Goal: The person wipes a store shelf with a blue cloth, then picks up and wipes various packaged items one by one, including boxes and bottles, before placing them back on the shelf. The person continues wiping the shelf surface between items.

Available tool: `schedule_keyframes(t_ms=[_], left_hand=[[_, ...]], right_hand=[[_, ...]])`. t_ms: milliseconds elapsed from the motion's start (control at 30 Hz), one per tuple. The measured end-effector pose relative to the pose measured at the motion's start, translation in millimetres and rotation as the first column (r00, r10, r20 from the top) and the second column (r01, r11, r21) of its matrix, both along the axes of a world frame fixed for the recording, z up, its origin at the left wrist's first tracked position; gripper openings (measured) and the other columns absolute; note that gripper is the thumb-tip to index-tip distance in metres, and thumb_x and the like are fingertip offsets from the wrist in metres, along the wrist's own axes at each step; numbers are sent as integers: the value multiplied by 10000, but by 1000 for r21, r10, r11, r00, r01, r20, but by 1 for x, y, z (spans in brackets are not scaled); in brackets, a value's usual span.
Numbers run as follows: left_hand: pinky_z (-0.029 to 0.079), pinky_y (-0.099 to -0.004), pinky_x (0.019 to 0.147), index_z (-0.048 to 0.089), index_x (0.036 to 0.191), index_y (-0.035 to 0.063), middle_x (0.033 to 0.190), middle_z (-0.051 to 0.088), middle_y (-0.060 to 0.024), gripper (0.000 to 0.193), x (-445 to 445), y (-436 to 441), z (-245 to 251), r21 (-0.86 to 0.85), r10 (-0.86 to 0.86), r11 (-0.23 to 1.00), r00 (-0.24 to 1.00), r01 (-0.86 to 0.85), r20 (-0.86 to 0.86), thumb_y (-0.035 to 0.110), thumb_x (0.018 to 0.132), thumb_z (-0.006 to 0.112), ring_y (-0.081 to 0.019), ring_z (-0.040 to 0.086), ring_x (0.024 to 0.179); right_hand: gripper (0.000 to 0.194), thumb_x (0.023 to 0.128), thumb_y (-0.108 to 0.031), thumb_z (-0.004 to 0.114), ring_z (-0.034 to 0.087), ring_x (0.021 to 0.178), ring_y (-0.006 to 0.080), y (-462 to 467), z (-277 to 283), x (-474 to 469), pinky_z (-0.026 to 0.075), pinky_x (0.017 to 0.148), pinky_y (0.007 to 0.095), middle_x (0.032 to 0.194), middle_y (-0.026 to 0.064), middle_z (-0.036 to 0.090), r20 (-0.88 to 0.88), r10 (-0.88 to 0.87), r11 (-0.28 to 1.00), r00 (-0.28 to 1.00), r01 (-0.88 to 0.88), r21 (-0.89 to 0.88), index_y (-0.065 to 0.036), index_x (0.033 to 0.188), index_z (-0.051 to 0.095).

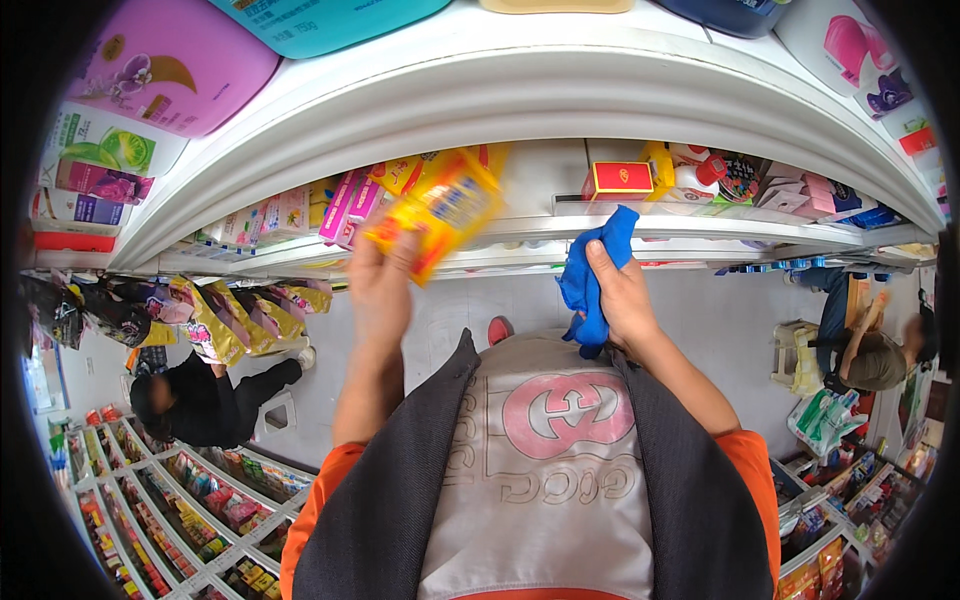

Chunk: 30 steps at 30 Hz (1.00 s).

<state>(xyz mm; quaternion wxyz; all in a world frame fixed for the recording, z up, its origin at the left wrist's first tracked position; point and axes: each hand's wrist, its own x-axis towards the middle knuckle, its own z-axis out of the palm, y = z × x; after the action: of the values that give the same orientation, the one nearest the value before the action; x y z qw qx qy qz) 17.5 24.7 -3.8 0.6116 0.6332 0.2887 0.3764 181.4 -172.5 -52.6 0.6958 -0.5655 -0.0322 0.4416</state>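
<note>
My left hand [381, 289] grips a yellow plastic packet [442, 214] by its lower end, and motion blurs both. Just behind the packet, more yellow packets [401, 171] rest on the white shelf. A bunched blue cloth [596, 281] is held in my right hand [624, 296], close to the shelf's front edge. Behind the cloth a bare stretch of the shelf board [536, 176] shows. On the right of that stretch sits a red and yellow box [619, 181].
Large bottles [172, 67] stand on the upper shelf [480, 90], which juts towards me. Pink boxes [352, 202] and a white bottle with a red cap [697, 180] share the lower shelf. One person [202, 405] is at left, another [870, 352] at right. Stocked racks [180, 510] fill the lower left.
</note>
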Motion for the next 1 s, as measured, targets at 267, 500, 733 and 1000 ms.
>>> schedule_keyframes(t_ms=[267,500,733,1000], left_hand=[[461,-242,526,529,1238,3,955,649,-93,305,-12,65,14,-72,282,959,954,-275,103,193,1002,562,-134,588,663],[436,-226,528,478,1338,5,779,647,-59,377,-21,75,1,107,304,952,934,-288,-188,115,986,554,-104,558,608],[420,-227,579,634,1181,9,709,627,-16,255,-28,66,13,648,560,715,771,-264,-304,97,943,622,-66,511,603],[482,-251,655,664,1113,6,814,659,-46,263,4,-2,0,273,-241,900,910,339,-337,97,870,708,-86,581,717]], right_hand=[[288,979,-358,618,510,688,71,-4,-3,-3,464,598,246,805,-16,548,-1,51,997,999,-51,-58,-73,964,580],[258,984,-323,618,510,702,66,-5,-6,-3,467,616,240,824,-21,552,22,30,999,999,-29,-39,-67,975,585],[233,966,-237,635,550,787,69,-3,-3,-4,479,699,245,891,-11,596,97,65,998,993,-64,-7,-47,1097,605],[576,812,-83,624,571,1001,146,-10,12,6,479,863,287,1143,64,609,-11,247,955,969,-242,173,-1,1363,478]])
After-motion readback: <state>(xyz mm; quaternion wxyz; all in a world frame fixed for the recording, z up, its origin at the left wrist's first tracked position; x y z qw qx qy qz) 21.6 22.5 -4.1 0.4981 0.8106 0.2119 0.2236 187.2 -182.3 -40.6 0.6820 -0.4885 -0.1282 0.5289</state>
